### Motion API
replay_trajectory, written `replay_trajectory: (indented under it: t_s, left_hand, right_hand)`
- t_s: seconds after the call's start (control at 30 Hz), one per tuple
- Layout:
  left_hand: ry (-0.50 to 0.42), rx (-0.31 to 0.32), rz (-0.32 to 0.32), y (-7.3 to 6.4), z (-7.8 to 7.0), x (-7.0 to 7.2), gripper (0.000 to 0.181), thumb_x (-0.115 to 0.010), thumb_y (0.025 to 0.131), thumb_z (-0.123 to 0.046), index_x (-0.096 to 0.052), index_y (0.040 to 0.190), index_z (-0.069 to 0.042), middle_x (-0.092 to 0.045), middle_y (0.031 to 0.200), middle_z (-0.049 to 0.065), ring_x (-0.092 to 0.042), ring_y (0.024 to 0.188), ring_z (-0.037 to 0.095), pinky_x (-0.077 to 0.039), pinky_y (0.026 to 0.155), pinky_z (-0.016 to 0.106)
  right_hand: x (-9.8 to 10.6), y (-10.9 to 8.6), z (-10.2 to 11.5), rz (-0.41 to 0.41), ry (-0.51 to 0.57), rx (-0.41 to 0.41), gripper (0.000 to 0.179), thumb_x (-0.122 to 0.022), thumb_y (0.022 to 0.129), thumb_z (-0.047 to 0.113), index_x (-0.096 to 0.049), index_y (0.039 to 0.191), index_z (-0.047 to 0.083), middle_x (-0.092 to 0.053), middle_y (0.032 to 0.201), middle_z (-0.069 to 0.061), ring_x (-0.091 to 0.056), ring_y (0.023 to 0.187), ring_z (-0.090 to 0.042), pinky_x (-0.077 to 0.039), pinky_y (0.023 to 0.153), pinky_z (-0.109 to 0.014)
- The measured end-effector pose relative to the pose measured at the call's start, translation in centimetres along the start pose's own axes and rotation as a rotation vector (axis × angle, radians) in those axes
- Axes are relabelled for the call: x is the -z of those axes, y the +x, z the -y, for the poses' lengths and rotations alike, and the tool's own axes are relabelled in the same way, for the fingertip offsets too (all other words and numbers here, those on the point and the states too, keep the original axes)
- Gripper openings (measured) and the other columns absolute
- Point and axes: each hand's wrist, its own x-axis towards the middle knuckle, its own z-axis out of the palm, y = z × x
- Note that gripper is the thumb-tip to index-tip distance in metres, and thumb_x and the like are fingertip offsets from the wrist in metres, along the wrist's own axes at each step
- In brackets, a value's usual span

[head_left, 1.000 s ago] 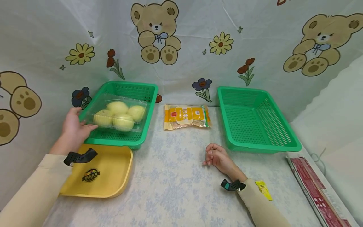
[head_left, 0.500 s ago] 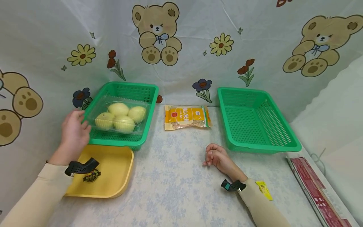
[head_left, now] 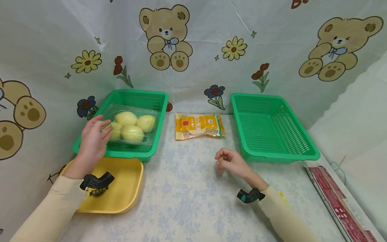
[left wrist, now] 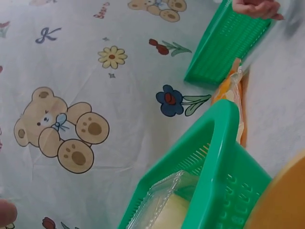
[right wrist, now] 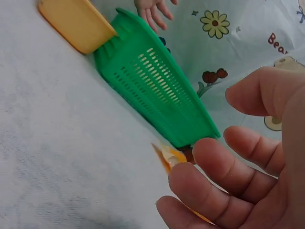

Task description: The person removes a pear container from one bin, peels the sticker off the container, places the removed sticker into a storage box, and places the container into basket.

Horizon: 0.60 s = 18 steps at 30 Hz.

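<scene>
My left hand [head_left: 94, 139] hovers over the near left corner of the left green basket [head_left: 145, 154], its fingers loosely extended and holding nothing. In that basket sits a clear plastic box [head_left: 148, 139] of several round pale yellow fruits [head_left: 133, 133]; the hand covers part of the box in the head view. My right hand [head_left: 232, 163] is above the table in front of the right green basket [head_left: 266, 127]. Its fingers are loosely bent, and the right wrist view shows nothing between the thumb and the fingers [right wrist: 214, 167].
A yellow tray [head_left: 127, 188] with a round label stands before the left basket. An orange food packet [head_left: 199, 126] lies between the baskets. At the right edge lies a long red-and-white package [head_left: 335, 201]; a small yellow sachet [head_left: 284, 200] is partly behind the right sleeve.
My left hand has left the box's left side, risen, and moved right over the basket corner. The right hand has lifted slightly, its sleeve now covering most of the sachet.
</scene>
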Motion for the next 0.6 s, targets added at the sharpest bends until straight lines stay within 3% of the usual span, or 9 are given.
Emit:
replay_trajectory:
  t_s: [0.1,0.37,0.47,0.6]
  left_hand:
    - [0.024,-0.011,0.010,0.0,0.1,-0.6,0.036,-0.043,0.108,-0.025,-0.030,0.142,-0.028,-0.042,0.130,-0.012,-0.015,0.159,0.034,-0.009,0.131,0.042]
    - [0.084,-0.029,0.025,-0.1,0.0,-2.2,0.041,-0.046,0.107,-0.025,-0.031,0.146,-0.023,-0.046,0.122,-0.014,-0.026,0.153,0.035,-0.016,0.130,0.044]
    - [0.117,-0.041,0.030,0.0,-0.1,-2.7,0.045,-0.046,0.107,-0.026,-0.030,0.149,-0.021,-0.047,0.125,-0.013,-0.028,0.152,0.035,-0.018,0.130,0.045]
    - [0.169,-0.055,0.044,0.1,-0.2,-3.3,0.053,-0.046,0.107,-0.027,-0.026,0.155,-0.017,-0.040,0.149,0.004,-0.027,0.153,0.037,-0.017,0.130,0.047]
  right_hand:
    - [0.7,-0.1,1.4,-0.001,-0.063,0.050,0.017,-0.054,0.090,-0.007,-0.056,0.104,-0.016,-0.064,0.072,-0.015,-0.064,0.063,-0.018,-0.057,0.068,-0.027]
    - [2.6,-0.6,5.0,-0.047,-0.214,0.079,0.012,-0.057,0.091,-0.006,-0.061,0.103,-0.007,-0.065,0.080,-0.016,-0.062,0.067,-0.010,-0.054,0.064,-0.027]
    - [3.5,-0.6,6.0,-0.070,-0.267,0.095,0.011,-0.059,0.091,-0.004,-0.062,0.101,-0.005,-0.065,0.078,-0.011,-0.061,0.066,-0.011,-0.051,0.061,-0.026]
    - [4.8,-0.6,6.9,-0.102,-0.340,0.078,0.009,-0.062,0.092,0.000,-0.063,0.101,-0.001,-0.066,0.080,-0.005,-0.061,0.067,-0.015,-0.050,0.060,-0.026]
